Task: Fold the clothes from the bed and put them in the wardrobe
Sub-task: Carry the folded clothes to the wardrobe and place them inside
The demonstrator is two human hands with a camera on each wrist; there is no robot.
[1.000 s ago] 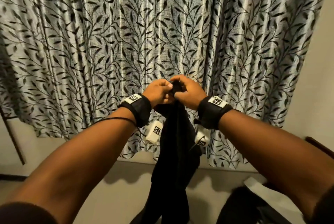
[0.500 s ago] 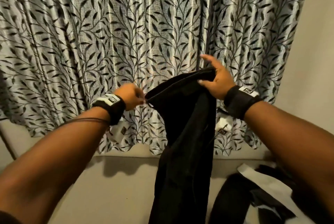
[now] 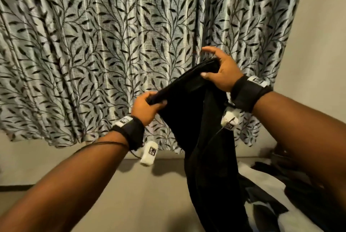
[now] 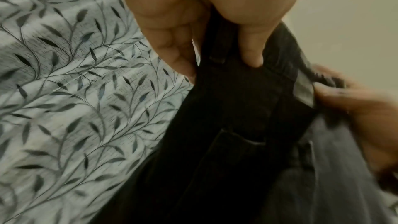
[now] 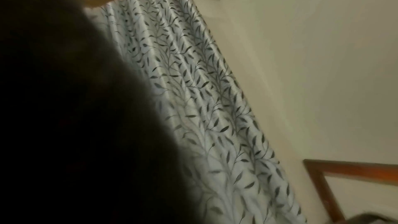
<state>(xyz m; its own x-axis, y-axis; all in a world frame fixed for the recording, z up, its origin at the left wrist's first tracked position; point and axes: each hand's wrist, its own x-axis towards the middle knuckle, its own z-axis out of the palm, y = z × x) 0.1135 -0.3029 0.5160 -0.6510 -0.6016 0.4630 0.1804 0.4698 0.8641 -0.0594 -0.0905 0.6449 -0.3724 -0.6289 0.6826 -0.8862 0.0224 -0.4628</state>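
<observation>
A pair of black trousers (image 3: 202, 119) is held up in front of a leaf-patterned curtain (image 3: 93, 54), its waistband stretched between the two hands and the legs hanging down toward the bed (image 3: 262, 181). The left hand (image 3: 146, 108) is clamped on the lower end of the waistband, thumb on the near face and fingers curled behind; in the left wrist view the thumb (image 4: 252, 54) is seen pressed beside a belt loop. The right hand (image 3: 222, 74) is held higher and pinches the other end between thumb and fingers, the index finger left extended above the cloth. More dark clothes (image 3: 299, 194) are seen lying on the bed at lower right. Black wrist straps carry small white tags with square black marks; no wording on them can be read. A wooden frame (image 5: 349, 171) is visible against the wall.
</observation>
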